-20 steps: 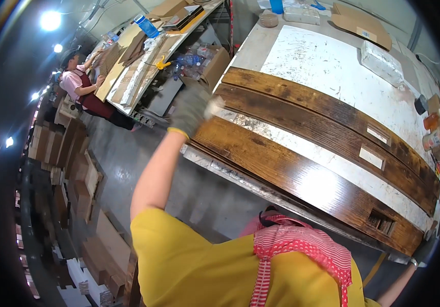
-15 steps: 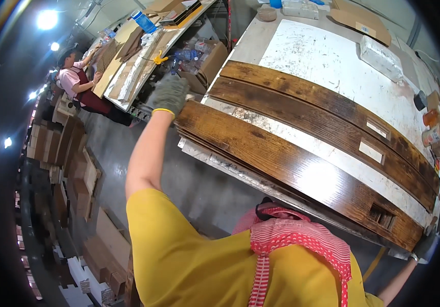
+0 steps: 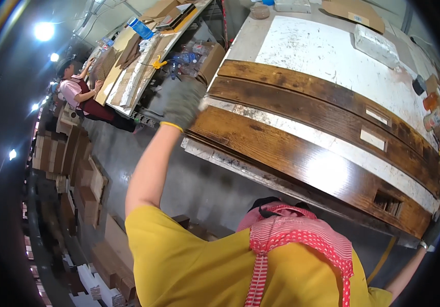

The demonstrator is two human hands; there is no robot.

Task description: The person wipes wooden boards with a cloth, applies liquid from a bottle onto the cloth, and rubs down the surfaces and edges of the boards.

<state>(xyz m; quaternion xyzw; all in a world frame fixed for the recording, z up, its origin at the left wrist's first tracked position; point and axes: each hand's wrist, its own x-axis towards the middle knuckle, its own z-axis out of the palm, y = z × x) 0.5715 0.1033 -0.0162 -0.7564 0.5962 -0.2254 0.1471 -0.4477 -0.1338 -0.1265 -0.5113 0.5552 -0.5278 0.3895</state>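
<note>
My left hand (image 3: 183,105), in a grey knit glove with a yellow cuff, is at the left end of the nearest brown-stained wooden board (image 3: 286,153). Motion smears its fingers, so their grip is unclear. At the board's far right end is my right hand (image 3: 433,230), in a dark glove, partly lost in the picture's dark rim. The board lies flat along the near table edge, with a rectangular slot (image 3: 388,203) near its right end. More boards show beneath it. Beyond it lie a second stained board (image 3: 291,110) and a third (image 3: 302,88), each with a cutout.
The white table (image 3: 307,46) carries a wrapped block (image 3: 376,46), a cardboard piece (image 3: 353,14) and jars (image 3: 433,120). A box of plastic bottles (image 3: 212,61) stands left of it. Another person (image 3: 79,92) works at a far-left bench (image 3: 151,56). Wood stacks (image 3: 56,148) line the floor.
My left hand has moved a little right and toward me, staying by the nearest board's left end. My right hand remains at the other end. The view has shifted slightly.
</note>
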